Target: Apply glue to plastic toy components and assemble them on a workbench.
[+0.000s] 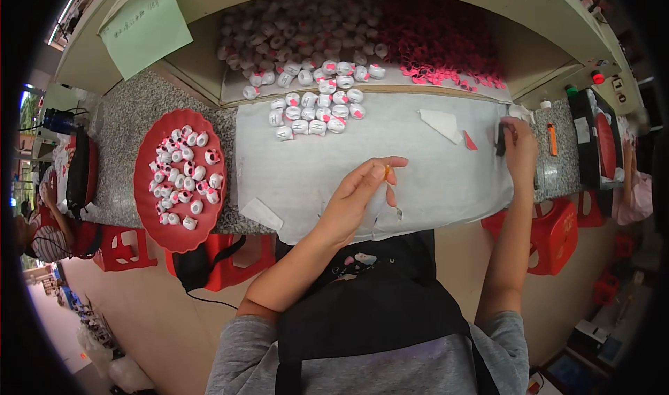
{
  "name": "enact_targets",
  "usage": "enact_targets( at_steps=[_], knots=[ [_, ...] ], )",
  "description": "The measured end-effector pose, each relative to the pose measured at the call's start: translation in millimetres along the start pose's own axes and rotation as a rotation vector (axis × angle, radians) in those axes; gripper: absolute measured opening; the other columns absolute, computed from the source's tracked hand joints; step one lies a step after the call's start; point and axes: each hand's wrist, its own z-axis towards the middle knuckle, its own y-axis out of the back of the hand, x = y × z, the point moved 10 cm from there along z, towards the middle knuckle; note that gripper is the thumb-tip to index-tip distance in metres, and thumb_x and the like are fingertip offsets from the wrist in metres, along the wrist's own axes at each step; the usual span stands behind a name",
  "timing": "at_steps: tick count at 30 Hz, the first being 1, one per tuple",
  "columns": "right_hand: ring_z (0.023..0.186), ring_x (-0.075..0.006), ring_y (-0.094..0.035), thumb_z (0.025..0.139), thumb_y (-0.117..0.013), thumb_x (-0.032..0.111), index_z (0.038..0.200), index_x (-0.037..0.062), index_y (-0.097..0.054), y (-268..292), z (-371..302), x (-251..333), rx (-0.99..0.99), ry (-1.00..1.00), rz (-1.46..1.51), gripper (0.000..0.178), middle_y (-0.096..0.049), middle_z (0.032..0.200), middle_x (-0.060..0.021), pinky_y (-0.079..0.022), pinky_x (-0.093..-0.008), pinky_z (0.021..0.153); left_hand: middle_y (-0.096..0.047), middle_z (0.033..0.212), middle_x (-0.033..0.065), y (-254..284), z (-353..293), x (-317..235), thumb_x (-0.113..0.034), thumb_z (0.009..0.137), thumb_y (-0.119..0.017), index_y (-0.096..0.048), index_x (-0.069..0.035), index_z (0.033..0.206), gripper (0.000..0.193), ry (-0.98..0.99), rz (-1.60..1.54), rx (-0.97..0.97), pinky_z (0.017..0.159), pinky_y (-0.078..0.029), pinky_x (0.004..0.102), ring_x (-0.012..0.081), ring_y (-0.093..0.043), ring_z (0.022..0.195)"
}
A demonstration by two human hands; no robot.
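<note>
My left hand (362, 191) is over the middle of the white work sheet (306, 179), thumb and fingers pinched together. A small orange thing (387, 173) shows at its fingertips; its kind is unclear. Something pale and see-through hangs below those fingers, too blurred to name. At the sheet's right side my right hand (521, 151) closes its fingers at a narrow black object (500, 138). Small white rounded pieces with pink parts (317, 112) stand grouped at the sheet's far edge. A white paper scrap (442, 124) and a small pink scrap (470, 140) lie left of my right hand.
A red scalloped tray (150, 217) of similar white pieces stands at left. On the shelf behind are heaps of white pieces (279, 29) and pink parts (446, 46). An orange stick-like item (552, 139) lies at right. Red stools (555, 238) stand below the table.
</note>
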Motion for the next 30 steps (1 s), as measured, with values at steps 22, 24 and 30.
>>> enact_targets(
  at_steps=[22, 24, 30],
  knots=[
    [0.088, -0.0196, -0.048, 0.066, -0.055, 0.003, 0.108, 0.0012, -0.039, -61, -65, 179, 0.390, 0.006, 0.956, 0.045, -0.048, 0.098, -0.0125, -0.039, -0.0279, 0.072, -0.036, 0.113, 0.0119, 14, 5, -34, -0.021, 0.085, -0.035, -0.048, -0.004, 0.079, 0.022, -0.343, 0.172, -0.219, 0.084, -0.029, 0.0287, 0.0151, -0.033, 0.103],
    [0.090, -0.0201, -0.047, 0.069, -0.052, 0.002, 0.107, 0.0005, -0.038, -81, -76, 179, 0.397, -0.138, 1.094, 0.041, -0.047, 0.100, -0.0130, -0.040, -0.0277, 0.071, -0.035, 0.114, 0.0117, 19, 0, -40, -0.020, 0.084, -0.035, -0.049, -0.003, 0.081, 0.022, -0.377, 0.188, -0.226, 0.084, -0.028, 0.0287, 0.0147, -0.033, 0.104],
    [0.091, -0.0204, -0.046, 0.072, -0.048, -0.001, 0.107, -0.0011, -0.037, -84, -80, 212, 0.299, 0.046, 0.931, 0.037, -0.046, 0.100, -0.0132, -0.041, -0.0289, 0.071, -0.035, 0.114, 0.0101, 44, -9, -48, -0.017, 0.083, -0.038, -0.050, -0.003, 0.087, 0.019, -0.373, 0.194, -0.287, 0.084, -0.029, 0.0289, 0.0153, -0.036, 0.101]
  ],
)
